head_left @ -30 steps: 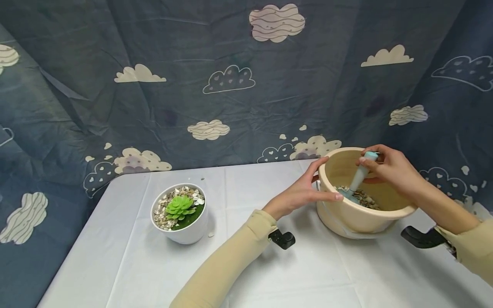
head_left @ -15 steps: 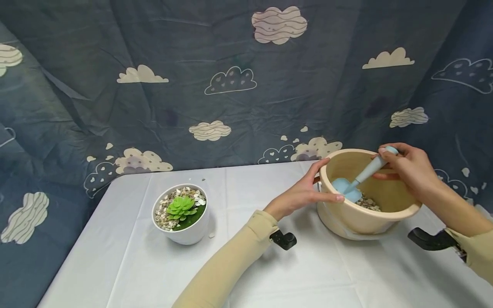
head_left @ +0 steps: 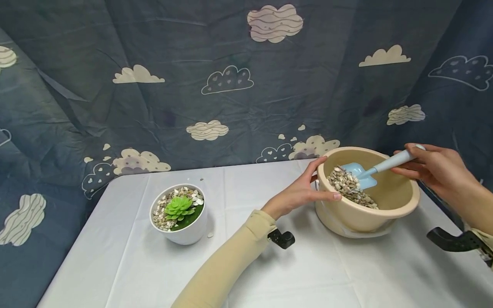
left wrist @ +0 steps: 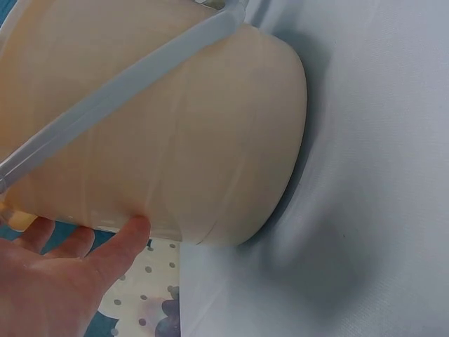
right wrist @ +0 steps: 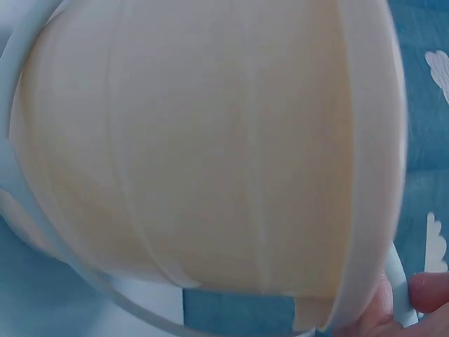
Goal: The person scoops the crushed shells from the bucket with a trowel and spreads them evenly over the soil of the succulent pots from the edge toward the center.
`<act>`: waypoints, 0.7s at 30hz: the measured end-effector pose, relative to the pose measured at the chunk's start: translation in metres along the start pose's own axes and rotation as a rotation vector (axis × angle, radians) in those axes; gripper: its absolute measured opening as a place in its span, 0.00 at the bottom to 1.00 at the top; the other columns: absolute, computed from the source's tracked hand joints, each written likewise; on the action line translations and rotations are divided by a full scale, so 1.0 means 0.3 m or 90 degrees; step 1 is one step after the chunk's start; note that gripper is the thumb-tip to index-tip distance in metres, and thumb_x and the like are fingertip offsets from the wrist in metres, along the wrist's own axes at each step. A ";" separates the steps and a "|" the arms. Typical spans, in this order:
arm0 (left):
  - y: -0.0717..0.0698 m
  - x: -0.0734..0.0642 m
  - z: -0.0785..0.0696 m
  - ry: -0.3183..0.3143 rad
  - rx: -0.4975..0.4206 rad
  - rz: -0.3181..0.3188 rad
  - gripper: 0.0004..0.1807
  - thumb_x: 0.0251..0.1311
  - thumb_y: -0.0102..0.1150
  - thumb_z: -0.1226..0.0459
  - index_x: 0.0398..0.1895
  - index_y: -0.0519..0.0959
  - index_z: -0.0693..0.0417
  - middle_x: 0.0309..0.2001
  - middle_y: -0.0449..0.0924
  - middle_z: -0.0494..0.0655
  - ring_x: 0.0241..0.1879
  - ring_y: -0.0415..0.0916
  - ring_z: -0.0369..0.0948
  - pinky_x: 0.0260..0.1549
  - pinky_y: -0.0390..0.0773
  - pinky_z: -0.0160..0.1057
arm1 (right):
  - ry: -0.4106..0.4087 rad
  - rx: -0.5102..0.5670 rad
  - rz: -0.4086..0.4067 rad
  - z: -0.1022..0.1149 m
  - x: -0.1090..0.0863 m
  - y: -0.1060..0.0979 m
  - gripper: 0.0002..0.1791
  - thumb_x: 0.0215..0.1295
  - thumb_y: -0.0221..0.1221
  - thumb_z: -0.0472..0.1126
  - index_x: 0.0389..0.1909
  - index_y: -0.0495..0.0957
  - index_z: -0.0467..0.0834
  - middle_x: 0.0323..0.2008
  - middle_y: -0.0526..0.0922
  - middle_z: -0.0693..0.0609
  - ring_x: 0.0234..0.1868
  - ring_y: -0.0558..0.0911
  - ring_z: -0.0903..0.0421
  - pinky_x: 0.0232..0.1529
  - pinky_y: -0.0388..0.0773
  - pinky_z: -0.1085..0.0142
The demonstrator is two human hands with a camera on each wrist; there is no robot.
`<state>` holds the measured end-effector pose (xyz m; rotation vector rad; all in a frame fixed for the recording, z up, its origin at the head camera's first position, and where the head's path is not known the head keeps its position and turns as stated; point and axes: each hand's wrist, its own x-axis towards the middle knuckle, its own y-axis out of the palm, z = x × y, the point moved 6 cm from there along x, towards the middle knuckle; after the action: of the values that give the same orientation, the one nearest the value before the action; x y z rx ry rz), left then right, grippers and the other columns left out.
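Note:
A cream bucket point(head_left: 362, 222) with a pale carrying handle point(left wrist: 123, 88) stands tilted at the right, a mix of small pebbles and shell bits point(head_left: 352, 188) inside. My left hand point(head_left: 294, 196) rests against its left side; thumb and fingers are spread along the rim and wall, and the left wrist view shows the fingers point(left wrist: 121, 253) fairly straight. Over the bucket's right rim, my right hand point(head_left: 439, 167) grips the handle of a light blue garden trowel point(head_left: 396, 161). Its blade dips into the bucket beside the pebbles. The right wrist view mostly shows the bucket's outer wall.
A white pot point(head_left: 188, 235) with a green succulent point(head_left: 179, 208) and pebbles stands on the left of the white-covered table point(head_left: 135, 265). Single stones lie near it. Behind hangs a dark blue cloud-patterned cloth point(head_left: 231, 107).
My right hand has moved right and leaned the trowel's handle lower, from steep to nearly flat. More of the blade and pebbles shows. The left hand and pot have stayed put.

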<state>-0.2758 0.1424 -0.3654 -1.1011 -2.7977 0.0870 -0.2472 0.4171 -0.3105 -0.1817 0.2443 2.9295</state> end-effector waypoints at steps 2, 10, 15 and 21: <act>-0.001 0.001 -0.001 0.002 0.003 -0.001 0.53 0.52 0.73 0.61 0.76 0.50 0.24 0.72 0.48 0.25 0.69 0.54 0.33 0.66 0.58 0.49 | 0.007 0.026 -0.013 -0.001 0.002 -0.022 0.09 0.67 0.61 0.44 0.44 0.75 0.47 0.31 0.85 0.54 0.32 0.87 0.57 0.38 0.83 0.62; 0.001 0.004 -0.004 0.013 0.007 0.002 0.53 0.53 0.72 0.61 0.76 0.49 0.24 0.73 0.48 0.26 0.69 0.53 0.34 0.66 0.57 0.47 | 0.050 0.153 -0.022 -0.025 -0.011 -0.088 0.06 0.67 0.62 0.44 0.41 0.79 0.47 0.32 0.86 0.50 0.32 0.87 0.51 0.42 0.82 0.58; 0.001 0.005 0.005 0.014 0.012 -0.003 0.53 0.54 0.72 0.60 0.76 0.48 0.22 0.73 0.47 0.25 0.70 0.52 0.34 0.67 0.55 0.50 | 0.040 0.327 0.038 -0.042 -0.045 -0.085 0.06 0.72 0.55 0.38 0.46 0.75 0.43 0.38 0.86 0.42 0.40 0.86 0.45 0.46 0.80 0.53; 0.002 -0.007 0.013 0.025 -0.006 -0.018 0.53 0.54 0.72 0.60 0.76 0.49 0.23 0.72 0.49 0.24 0.69 0.53 0.32 0.67 0.56 0.50 | -0.014 0.406 0.033 -0.047 -0.088 -0.058 0.07 0.72 0.54 0.35 0.48 0.72 0.40 0.40 0.84 0.39 0.43 0.85 0.44 0.44 0.80 0.50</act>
<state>-0.2745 0.1415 -0.3697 -1.0533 -2.7816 0.0487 -0.2166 0.4267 -0.3232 -0.0438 1.1587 2.7292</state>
